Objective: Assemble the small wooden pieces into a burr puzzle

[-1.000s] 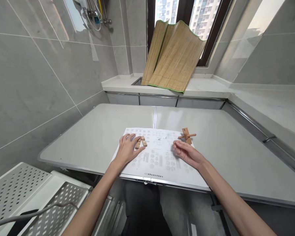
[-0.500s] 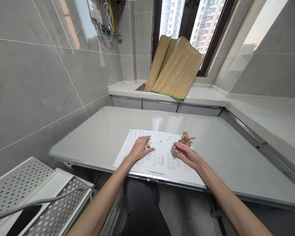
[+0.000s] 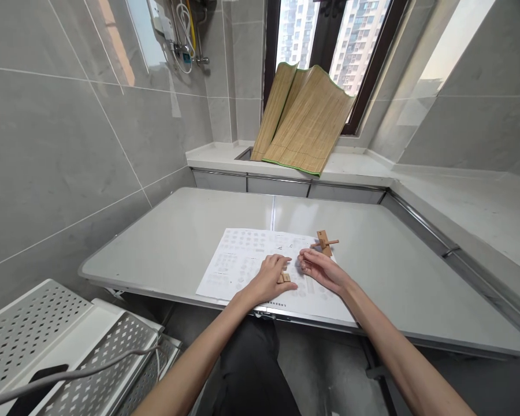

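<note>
A printed instruction sheet (image 3: 242, 260) lies on the grey table (image 3: 177, 231). My left hand (image 3: 272, 278) rests on the sheet with its fingers curled round small wooden blocks (image 3: 283, 278), which show at its fingertips. My right hand (image 3: 320, 269) lies close beside it on the sheet, fingers loosely bent and apart, holding nothing that I can see. Just beyond my right hand stands a partly assembled wooden puzzle (image 3: 324, 242), a crossed piece with a thin peg sticking out to the right.
A rolled bamboo mat (image 3: 303, 121) leans against the window on the back ledge (image 3: 351, 164). A perforated white metal rack (image 3: 47, 341) with a grey cable sits low at the left. Tiled walls close in at left and right.
My left hand has slid the wooden blocks rightward and toward me across the sheet, ending beside my right hand. My right hand and the assembled puzzle have stayed put.
</note>
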Demonstrator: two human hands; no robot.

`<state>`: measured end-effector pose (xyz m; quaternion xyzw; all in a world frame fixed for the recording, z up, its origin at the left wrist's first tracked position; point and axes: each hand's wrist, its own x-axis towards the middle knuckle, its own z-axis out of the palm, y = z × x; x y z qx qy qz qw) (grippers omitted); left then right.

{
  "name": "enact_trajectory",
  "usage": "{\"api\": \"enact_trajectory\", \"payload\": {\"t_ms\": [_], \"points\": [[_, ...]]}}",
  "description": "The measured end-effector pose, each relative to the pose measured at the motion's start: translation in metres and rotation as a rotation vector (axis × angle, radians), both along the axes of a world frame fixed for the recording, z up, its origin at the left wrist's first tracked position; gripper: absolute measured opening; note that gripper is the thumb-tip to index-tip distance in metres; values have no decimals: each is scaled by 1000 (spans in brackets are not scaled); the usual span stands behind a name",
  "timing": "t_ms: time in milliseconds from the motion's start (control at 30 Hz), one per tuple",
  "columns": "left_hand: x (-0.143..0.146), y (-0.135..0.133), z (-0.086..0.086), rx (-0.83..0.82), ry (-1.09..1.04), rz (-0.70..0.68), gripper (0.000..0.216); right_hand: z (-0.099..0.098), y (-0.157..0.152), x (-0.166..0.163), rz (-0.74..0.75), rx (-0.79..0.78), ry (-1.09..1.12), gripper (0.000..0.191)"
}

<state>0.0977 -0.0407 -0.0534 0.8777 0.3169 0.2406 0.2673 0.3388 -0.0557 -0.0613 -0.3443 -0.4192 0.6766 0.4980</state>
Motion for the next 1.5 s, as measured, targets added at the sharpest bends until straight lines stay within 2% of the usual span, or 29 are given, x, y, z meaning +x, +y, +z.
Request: {"api": "enact_trajectory", "payload": {"t_ms": [67,133,300,333,400,500,600,733,900,1000,1100,1233,1367,1500], "points": [[0,-4,3,-9,1,-29,83,4,-1,-3,-15,31,-66,34],[-8,-5,6,0,9,4,91,9,-5,-6,-35,65,-148,36],[-33,0,13,18,29,41,71,17,-31,-19,-96,150,-426,35],[-36,0,14,14,27,57,71,18,-38,-23,-122,187,-517,33],[-39,-2,17,-5,9,97,74,18,-52,-32,-179,317,-833,33],[-39,-5,21,-109,-38,79,76,14,-65,-45,-263,420,-1151,31],[-37,-10,24,-245,-116,61,78,10,-68,-54,-332,475,-1272,23],[-35,-17,24,-313,-198,67,78,9,-68,-54,-356,464,-1282,21],[-38,-23,21,-351,-237,109,77,12,-75,-41,-336,361,-1103,35],[-40,-22,18,-280,-203,164,75,8,-78,-37,-358,317,-980,46],[-41,-19,15,-133,-114,222,68,1,-78,-35,-415,288,-922,55],[-41,-13,14,52,1,236,62,-3,-77,-35,-439,265,-899,58],[-38,-7,15,70,46,209,63,-2,-78,-36,-434,276,-891,58],[-28,0,15,14,60,153,82,-1,-78,-35,-426,269,-870,58]]}}
